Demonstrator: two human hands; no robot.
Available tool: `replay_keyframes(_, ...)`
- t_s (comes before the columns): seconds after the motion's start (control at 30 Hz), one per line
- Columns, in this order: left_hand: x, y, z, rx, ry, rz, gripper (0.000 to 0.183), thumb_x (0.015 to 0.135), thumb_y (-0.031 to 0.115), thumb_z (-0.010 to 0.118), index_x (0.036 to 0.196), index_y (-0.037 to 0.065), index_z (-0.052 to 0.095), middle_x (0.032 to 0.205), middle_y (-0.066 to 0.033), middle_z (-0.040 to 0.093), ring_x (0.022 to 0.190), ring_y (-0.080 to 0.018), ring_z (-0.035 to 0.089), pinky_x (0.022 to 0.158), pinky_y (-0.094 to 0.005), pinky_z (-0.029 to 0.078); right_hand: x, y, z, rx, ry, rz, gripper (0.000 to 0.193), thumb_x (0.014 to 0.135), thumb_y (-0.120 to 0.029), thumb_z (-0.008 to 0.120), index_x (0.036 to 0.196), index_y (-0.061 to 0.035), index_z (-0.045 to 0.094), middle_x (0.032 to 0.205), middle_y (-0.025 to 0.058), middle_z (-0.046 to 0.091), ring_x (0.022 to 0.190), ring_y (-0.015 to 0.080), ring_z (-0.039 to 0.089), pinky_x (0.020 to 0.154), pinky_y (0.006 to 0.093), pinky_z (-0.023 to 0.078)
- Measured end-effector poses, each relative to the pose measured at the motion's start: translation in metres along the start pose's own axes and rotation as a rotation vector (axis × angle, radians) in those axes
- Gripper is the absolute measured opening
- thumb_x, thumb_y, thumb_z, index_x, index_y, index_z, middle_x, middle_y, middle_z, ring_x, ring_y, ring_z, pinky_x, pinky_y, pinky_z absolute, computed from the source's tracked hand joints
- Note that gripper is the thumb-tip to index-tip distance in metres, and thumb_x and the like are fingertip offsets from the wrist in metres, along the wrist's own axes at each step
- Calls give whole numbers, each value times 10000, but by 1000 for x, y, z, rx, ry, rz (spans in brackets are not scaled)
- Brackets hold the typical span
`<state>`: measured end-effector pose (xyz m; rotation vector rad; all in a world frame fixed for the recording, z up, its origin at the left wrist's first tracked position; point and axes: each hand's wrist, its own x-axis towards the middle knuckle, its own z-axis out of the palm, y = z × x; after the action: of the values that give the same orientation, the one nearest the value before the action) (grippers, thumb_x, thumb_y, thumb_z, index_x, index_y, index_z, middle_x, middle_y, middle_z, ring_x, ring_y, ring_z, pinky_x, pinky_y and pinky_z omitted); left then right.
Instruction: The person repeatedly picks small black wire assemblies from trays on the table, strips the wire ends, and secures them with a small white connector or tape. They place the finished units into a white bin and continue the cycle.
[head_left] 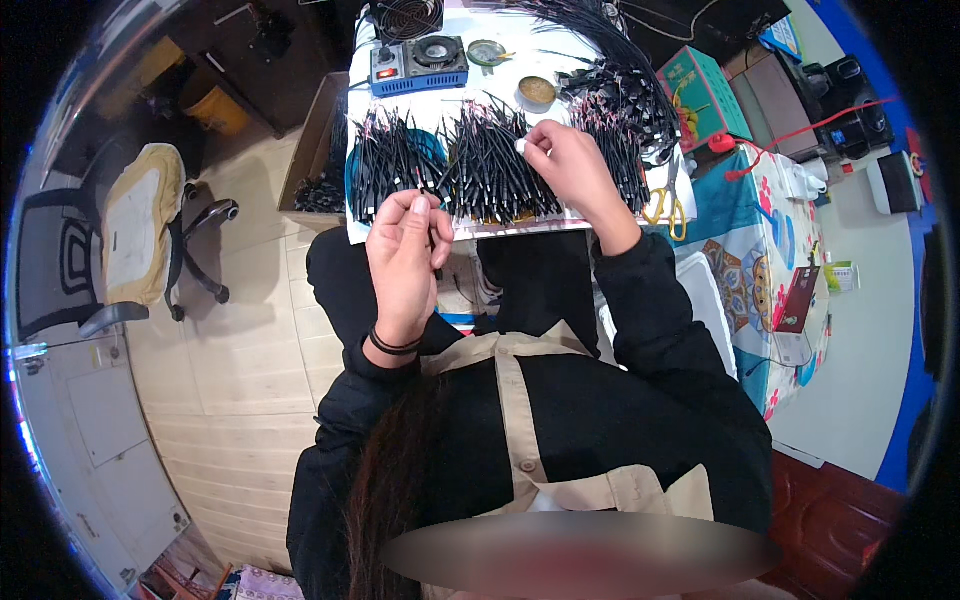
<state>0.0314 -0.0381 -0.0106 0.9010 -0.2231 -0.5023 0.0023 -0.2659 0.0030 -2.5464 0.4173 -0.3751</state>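
My left hand (402, 255) is at the table's near edge, thumb and fingers pinched on a thin black cable; a dark end of it pokes out above the fingertips. My right hand (578, 170) hovers over the cable bundles, its fingers curled together. A small white piece (521, 146) shows at its fingertips, too small to name. Short black cables with pale tips lie in a left bundle (392, 165), a middle bundle (495, 170) and a right bundle (622, 150). Whether the right fingers touch the middle bundle is hard to tell.
Behind the bundles stand a blue box-shaped heater (418, 68) with an orange switch, a small dish (487, 53), a round tin (537, 92) of yellowish stuff and a fan (405, 15). Yellow-handled scissors (665, 212) lie at right. An office chair (130, 235) stands left.
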Motion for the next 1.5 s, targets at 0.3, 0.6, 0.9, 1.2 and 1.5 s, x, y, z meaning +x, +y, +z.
replay_keyframes(0.3,2,-8,-6,-37,-11,-60,162,1005,153,481,1023,5,543,680,-47,551,480,-46,354,431,-183,262,14,18,20,-124,1,57,191,818,-229,634,840,-41,651,768,182,668,770,360,660,694,454,518)
replay_keyframes(0.6,-2,-3,10,-42,11,-29,145,984,142,529,1018,6,568,744,-81,623,544,-69,485,449,-173,308,-3,-17,-11,88,220,-80,164,796,-177,654,812,-19,610,698,146,646,661,315,653,616,391,509)
replay_keyframes(0.9,-8,-2,51,-148,-32,99,179,948,93,582,1071,-29,628,1102,-107,665,885,-116,632,726,-255,551,-80,-74,-30,185,212,-214,127,790,-77,661,824,0,566,675,121,623,621,212,660,563,308,499)
replay_keyframes(1.2,-35,-10,61,-27,-99,40,212,928,64,606,1117,-19,652,1068,-75,680,841,-55,591,688,-171,451,-124,-76,-22,97,292,-348,153,771,-37,690,851,-24,560,737,117,615,581,204,610,538,304,482)
replay_keyframes(1.5,-53,-14,61,214,-229,119,166,949,112,591,1024,-29,637,883,-65,667,715,-65,589,585,-179,435,-121,-50,-50,901,47,-124,161,888,-82,673,1004,14,618,874,25,641,752,64,597,683,203,495)
